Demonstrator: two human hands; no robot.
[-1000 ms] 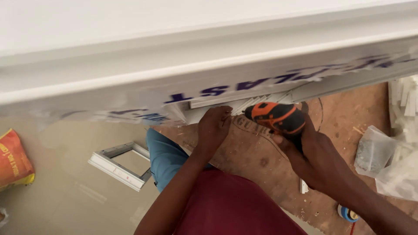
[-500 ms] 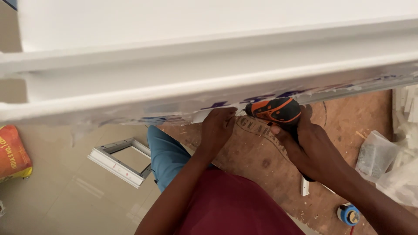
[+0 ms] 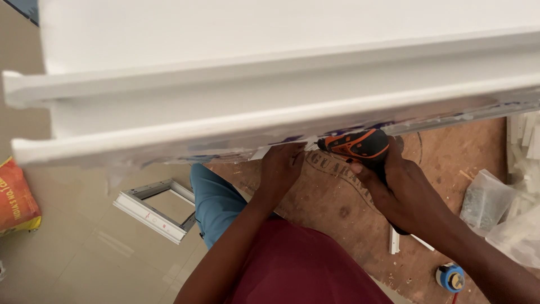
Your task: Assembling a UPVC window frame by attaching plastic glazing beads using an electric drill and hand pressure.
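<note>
Fingers of my right hand (image 3: 402, 188) grip the orange drill (image 3: 358, 144). My left hand (image 3: 281, 169) presses against the white frame (image 3: 270, 112), grasping nothing.

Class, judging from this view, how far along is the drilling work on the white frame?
Done: white frame lies across the work area. In hand: right hand holds orange drill at its lower edge; left hand steadies there. Left: small frame lies untouched on the floor.
</note>
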